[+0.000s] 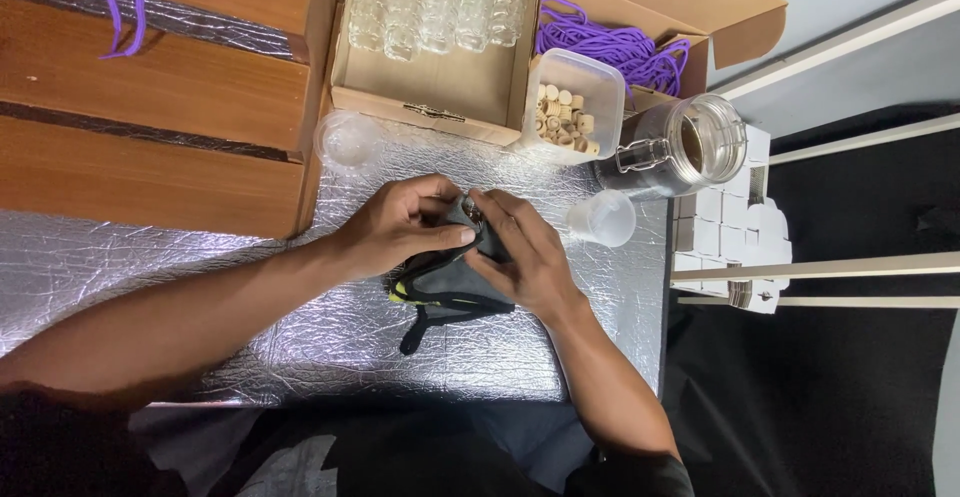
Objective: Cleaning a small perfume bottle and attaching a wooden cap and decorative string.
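Note:
My left hand (400, 225) and my right hand (520, 252) meet over a small black fabric pouch (445, 282) with a yellow-green trim, lying on the silver foil mat (560, 327). Both hands pinch the pouch's top end, where a small metal piece (472, 213) shows between the fingertips. The fingers hide most of the pouch's upper part. Black straps trail from the pouch toward me.
Behind the hands stand a cardboard box (440, 87) with several small glass bottles (430, 2), a plastic tub of corks (565, 117), purple cord (610, 42), a clip-top glass jar (680, 152), and two clear plastic cups (603, 219) (347, 140). Wooden boards (150, 107) lie at left.

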